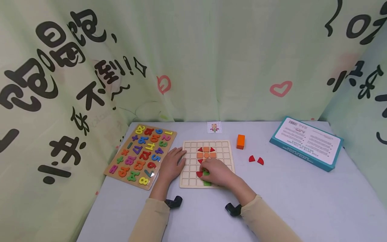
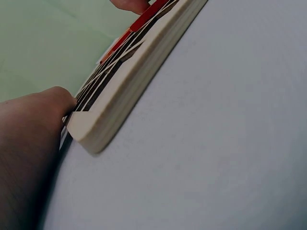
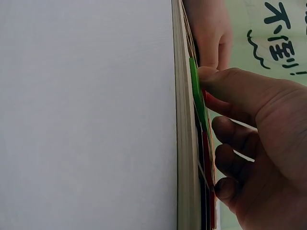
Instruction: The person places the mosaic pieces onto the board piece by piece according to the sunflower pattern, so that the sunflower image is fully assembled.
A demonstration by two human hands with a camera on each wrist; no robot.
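Observation:
A wooden grid board (image 1: 188, 168) lies at the middle of the table, bearing orange pieces (image 1: 206, 149), red quarter-circle pieces (image 1: 212, 149) and green pieces (image 1: 207, 184). Fingers of my left hand (image 1: 171, 165) rest along the board's left edge, loosely extended; its thumb shows at the board's corner in the left wrist view. Over the lower middle of the grid, my right hand (image 1: 217, 172) pinches a red quarter-circle (image 1: 199, 174) between thumb and forefinger, beside a green piece (image 3: 197, 91). The other fingers are loosely curled, and the hand covers some of the grid.
Left of the grid lies a board of colourful numbers (image 1: 170, 143). A small pattern card (image 1: 214, 127) is behind the grid. To the right are an orange block (image 1: 240, 142), two loose red quarter-circles (image 1: 260, 161) and a teal-edged box (image 1: 305, 141). A printed curtain (image 1: 229, 84) hangs behind.

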